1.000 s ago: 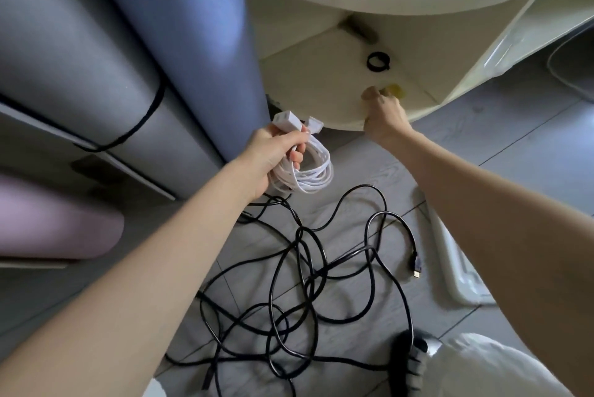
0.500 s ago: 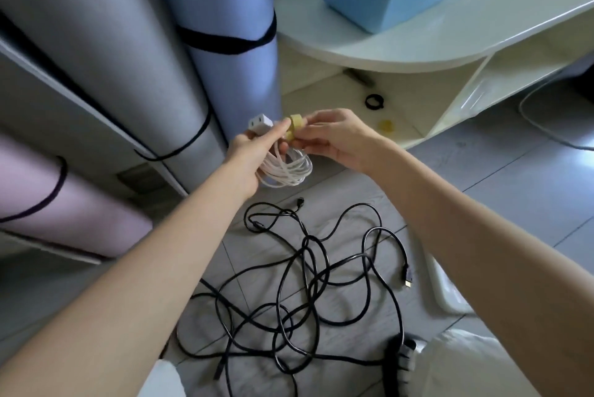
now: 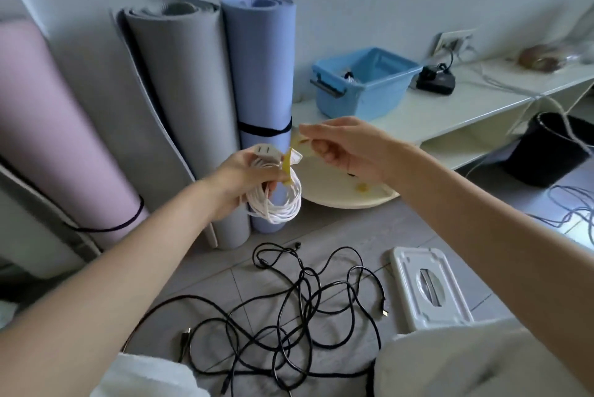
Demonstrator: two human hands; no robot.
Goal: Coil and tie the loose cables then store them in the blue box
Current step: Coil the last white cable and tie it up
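My left hand (image 3: 247, 179) grips a coiled white cable (image 3: 279, 203) with its white plug at the top. A yellow tie strap (image 3: 287, 163) runs across the coil, and my right hand (image 3: 340, 147) pinches its free end, pulled up to the right. A loose tangle of black cables (image 3: 289, 310) lies on the floor below. The blue box (image 3: 363, 83) stands open on the white shelf top, with a cable end showing inside.
Rolled mats, pink (image 3: 48, 126), grey (image 3: 180, 100) and blue (image 3: 260, 75), lean on the wall at left. A white lid (image 3: 429, 287) lies on the floor at right. A black bin (image 3: 549, 149) stands by the shelf unit (image 3: 450, 113). Another yellow strap (image 3: 363, 186) lies on the lower shelf.
My right hand took a yellow strap from the lower shelf, brought it to the white coil, and now pulls its end out to the right. The view has tilted up, showing the blue box.
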